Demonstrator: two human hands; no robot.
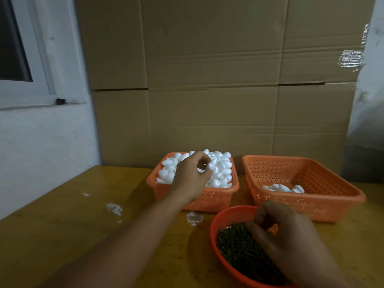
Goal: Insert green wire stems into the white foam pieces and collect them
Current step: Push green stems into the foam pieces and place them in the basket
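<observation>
Looking across the yellow-brown wooden table [62, 235], I take the round red plastic bowl [214, 231] of dark green wire stems [239, 246] at the near edge as my landmark. Left of the bowl, white smears [114, 208] mark the tabletop. Beyond the bowl and slightly left stands an orange perforated plastic basket [207, 200] heaped with white egg-shaped foam pieces [220, 165]. My left hand [191, 175] reaches over that basket, its fingers curled and pinching one white foam piece [211, 166] just above the heap. My right hand [291, 242] sits over the bowl's right side, fingers bent with thumb and fingertips drawn together above the stems; I cannot tell whether a stem is between them. Beyond the bowl to the right, a second, wider orange perforated basket [311, 177] holds a few white foam pieces [284, 188] along its near wall. Brown cardboard sheets [207, 80] stand behind both baskets.
</observation>
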